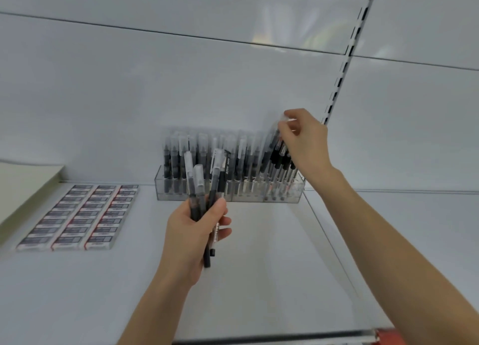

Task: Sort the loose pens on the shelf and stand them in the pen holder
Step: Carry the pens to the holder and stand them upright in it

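A clear plastic pen holder stands at the back of the white shelf, packed with several upright black pens with frosted caps. My left hand grips a bundle of several loose pens, caps pointing up, just in front of the holder. My right hand is raised over the holder's right end, fingertips pinched on the cap of a pen that leans among the rightmost standing pens.
Rows of boxed erasers lie flat on the shelf at the left, beside a pale tilted board. A slotted upright rail runs up the back wall behind my right hand. A red price strip edges the shelf front.
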